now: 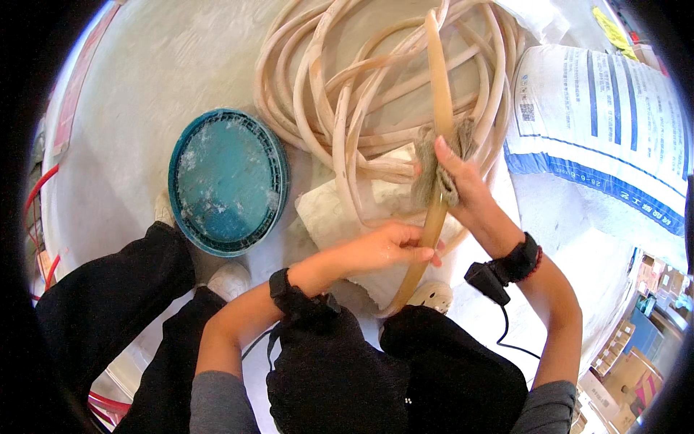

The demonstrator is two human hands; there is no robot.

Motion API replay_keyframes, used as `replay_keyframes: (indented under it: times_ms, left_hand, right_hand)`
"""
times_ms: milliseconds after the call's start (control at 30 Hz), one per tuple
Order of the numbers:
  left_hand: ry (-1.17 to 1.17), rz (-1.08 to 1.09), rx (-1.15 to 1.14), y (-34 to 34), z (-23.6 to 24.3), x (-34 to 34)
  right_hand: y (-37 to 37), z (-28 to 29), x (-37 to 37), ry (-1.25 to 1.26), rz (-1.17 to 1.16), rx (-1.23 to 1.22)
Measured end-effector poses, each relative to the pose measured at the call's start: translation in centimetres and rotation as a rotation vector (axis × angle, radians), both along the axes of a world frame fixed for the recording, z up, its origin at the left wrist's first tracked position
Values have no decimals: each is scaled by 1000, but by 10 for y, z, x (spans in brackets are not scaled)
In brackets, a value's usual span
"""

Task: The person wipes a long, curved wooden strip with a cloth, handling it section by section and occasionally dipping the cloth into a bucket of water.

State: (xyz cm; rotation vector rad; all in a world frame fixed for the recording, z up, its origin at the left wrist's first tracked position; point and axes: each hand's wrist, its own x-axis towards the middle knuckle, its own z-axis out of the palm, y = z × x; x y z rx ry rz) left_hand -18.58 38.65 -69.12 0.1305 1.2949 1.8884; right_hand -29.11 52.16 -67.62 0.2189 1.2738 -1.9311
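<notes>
A long, pale tan hose runs upright between my hands, its wiped-looking stretch smoother and more yellow than the rest. My right hand grips a crumpled grey-brown cloth wrapped round the hose. Lower down, my left hand has its thumb and fingers closed round the same hose. Beyond them, the rest of the hose lies in a loose, dusty coil on the floor. Beneath the hands and coil is a whitish sheet or bag, partly covered.
A round blue-green lid or tub with white dust stands left of the coil. At the right lies a large white-and-blue sack. Another person's black-trousered legs are at the left. Cardboard boxes show at the lower right.
</notes>
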Motion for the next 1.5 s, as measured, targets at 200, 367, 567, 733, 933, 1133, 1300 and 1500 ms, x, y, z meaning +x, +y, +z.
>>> replay_keyframes:
  times_ms: [200, 367, 567, 733, 933, 1133, 1300, 1500]
  left_hand:
    - [-77, 33, 27, 4, -4, 4]
    - [47, 143, -75, -7, 8, -10]
    - [363, 93, -451, -22, 24, -2]
    - [652, 100, -489, -27, 26, 16]
    - [547, 26, -449, -27, 24, 17]
    - [414, -12, -395, -25, 18, 16]
    - [401, 31, -368, -24, 16, 18]
    - [429, 8, -420, -19, 15, 18]
  right_hand:
    - [4, -3, 1, -39, -42, 21]
    - [-18, 13, -28, 0, -84, 114]
    - [-38, 13, -82, 288, -98, 100]
    - [-37, -3, -134, 187, -298, 152]
    - [-43, -31, -147, 291, -356, 205]
    - [-7, -10, -146, 295, -368, 451]
    - [52, -4, -131, 301, -420, 359]
    - [87, 21, -83, 128, -313, 83]
